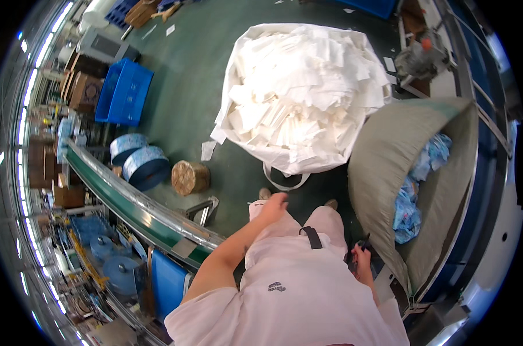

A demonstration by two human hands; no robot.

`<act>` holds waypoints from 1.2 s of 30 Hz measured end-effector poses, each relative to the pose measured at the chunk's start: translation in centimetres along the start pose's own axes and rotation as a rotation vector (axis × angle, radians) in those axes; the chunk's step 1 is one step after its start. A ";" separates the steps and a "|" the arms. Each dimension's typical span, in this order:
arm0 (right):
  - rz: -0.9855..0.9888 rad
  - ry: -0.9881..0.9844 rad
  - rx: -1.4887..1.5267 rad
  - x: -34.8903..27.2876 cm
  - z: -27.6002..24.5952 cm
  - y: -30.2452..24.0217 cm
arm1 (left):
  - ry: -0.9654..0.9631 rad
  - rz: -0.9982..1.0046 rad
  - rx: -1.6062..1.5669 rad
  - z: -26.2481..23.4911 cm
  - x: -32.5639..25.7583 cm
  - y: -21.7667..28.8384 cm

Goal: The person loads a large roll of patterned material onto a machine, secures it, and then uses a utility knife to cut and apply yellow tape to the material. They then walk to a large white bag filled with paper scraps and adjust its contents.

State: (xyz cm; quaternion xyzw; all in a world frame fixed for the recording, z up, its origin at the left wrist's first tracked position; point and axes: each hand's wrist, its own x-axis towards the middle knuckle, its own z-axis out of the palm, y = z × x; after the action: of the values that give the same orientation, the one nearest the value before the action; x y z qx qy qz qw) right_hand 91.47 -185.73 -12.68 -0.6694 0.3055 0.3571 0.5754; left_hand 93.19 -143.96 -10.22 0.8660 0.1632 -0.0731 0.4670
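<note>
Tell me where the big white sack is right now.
In the head view, the big white sack sits at upper centre, beyond the left hand and left of the grey bag.

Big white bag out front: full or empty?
Full: the white bag is heaped with loose white pieces across its open top.

From close above the pale shirt (307,294), the head fisheye looks down across the green floor (186,86).

bright ceiling tubes (43,53) glare at left while fisheye curvature bends straight edges toward black corners.
</note>
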 end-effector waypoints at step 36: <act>-0.205 0.000 -0.023 19.3 54.8 -26.7 | -0.176 -0.149 0.240 -43.3 31.0 -25.8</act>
State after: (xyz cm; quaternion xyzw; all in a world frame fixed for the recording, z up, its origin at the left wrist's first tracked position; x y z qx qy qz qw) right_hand 117.18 -127.47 -18.50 -0.7036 0.2313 0.3000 0.6012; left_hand 112.01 -88.10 -15.13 0.8913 0.1755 -0.2023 0.3658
